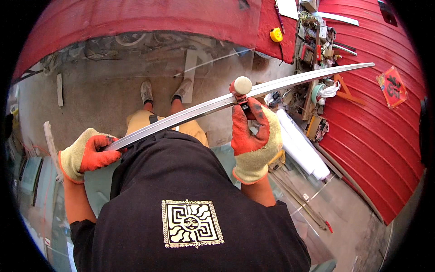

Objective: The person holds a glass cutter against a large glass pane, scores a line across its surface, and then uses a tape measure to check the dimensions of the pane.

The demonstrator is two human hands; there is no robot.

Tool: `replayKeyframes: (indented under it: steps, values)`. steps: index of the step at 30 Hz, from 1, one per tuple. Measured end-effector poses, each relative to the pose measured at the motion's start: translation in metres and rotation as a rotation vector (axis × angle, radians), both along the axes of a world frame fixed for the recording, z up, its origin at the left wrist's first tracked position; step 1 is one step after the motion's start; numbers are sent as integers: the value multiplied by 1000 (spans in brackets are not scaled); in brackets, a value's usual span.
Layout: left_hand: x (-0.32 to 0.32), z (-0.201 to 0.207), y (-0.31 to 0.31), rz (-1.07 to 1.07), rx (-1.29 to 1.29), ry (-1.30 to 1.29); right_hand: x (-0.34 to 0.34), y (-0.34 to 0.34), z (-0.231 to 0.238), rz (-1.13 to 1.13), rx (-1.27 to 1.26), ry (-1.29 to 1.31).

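Observation:
A long, slim metal rail [181, 118] slants across in front of me, rising to the far right, and looks bowed in this wide view. My left hand [90, 152], in a cream and orange-red work glove, is closed around its near left end. Near the middle of the rail sits a red slider [239, 88] topped by a round white knob [243, 85]. From below, my right hand [256, 138], gloved the same way, pinches the slider's dark lower part between thumb and fingers. The glove's fingertips are smudged black. The rail's far right end is free.
A transparent sheet, apparently glass, spans by the red-covered table [136, 18]. A yellow tape measure [276, 34] lies there. Cluttered tools and scraps [312, 50] fill a shelf at right, beside an orange set square [348, 90], white rolls [301, 145] and a ridged red surface [371, 145].

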State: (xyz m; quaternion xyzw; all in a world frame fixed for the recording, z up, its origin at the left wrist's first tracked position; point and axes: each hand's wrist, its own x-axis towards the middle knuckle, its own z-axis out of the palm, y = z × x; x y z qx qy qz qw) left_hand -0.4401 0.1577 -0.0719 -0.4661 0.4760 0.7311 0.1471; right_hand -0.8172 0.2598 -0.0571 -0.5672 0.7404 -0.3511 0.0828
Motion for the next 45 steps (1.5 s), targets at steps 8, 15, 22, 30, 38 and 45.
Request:
replayKeyframes:
  steps: [8, 15, 22, 30, 38, 45]
  values:
    - [-16, 1, -7, -57, -6, -19, -12, 10, -7, -79, 20, -82]
    - [-38, 2, -12, -115, -26, -69, -29, 17, -14, -69, 67, 72]
    - [-45, -3, -11, -173, -101, -104, -37, 20, -22, -111, 91, -35]
    - [-55, -2, -18, -195, -107, -56, -41, 21, -24, -134, 120, -34]
    - [-54, -10, -14, -172, -168, -9, -46, 19, -27, -124, 104, -51]
    - [-59, -2, -22, -203, -58, -70, -49, 15, -25, -94, 99, -25]
